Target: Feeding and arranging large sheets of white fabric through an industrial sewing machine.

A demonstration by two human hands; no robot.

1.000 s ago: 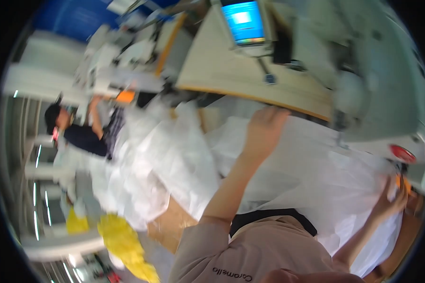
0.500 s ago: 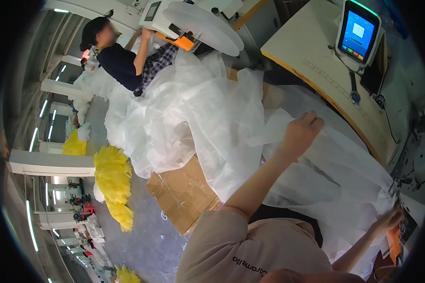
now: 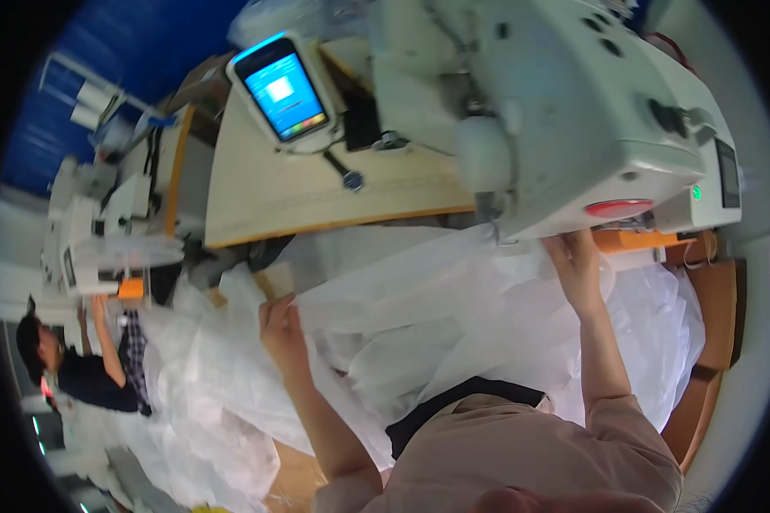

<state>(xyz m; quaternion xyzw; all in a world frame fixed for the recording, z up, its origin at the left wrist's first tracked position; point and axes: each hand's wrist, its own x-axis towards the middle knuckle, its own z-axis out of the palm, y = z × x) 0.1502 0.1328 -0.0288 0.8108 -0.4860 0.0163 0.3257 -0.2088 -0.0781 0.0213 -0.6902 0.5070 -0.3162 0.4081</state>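
Note:
White sheer fabric (image 3: 393, 282) stretches between my hands and spills in folds over my lap. My left hand (image 3: 282, 329) is closed in a pinch on its upper edge, out to the left below the table front. Beside the head of a white sewing machine (image 3: 607, 154), my right hand (image 3: 577, 269) is closed on the fabric close to the needle area. Its fingertips are partly hidden under the machine head. Between the hands, the fabric's edge runs up to the presser foot (image 3: 503, 232).
A pale table (image 3: 334, 197) carries a lit touchscreen (image 3: 281, 90), a wristwatch (image 3: 351, 178) and a dark phone (image 3: 362, 124). At far left, a co-worker (image 3: 94, 368) sits at another white machine (image 3: 85, 248). Cardboard (image 3: 710, 308) stands right, beside an orange machine part (image 3: 629, 241).
My view has swung to the right, bringing the sewing machine fully into sight and the co-worker to the left edge. My left hand still pinches the fabric; my right stays by the machine.

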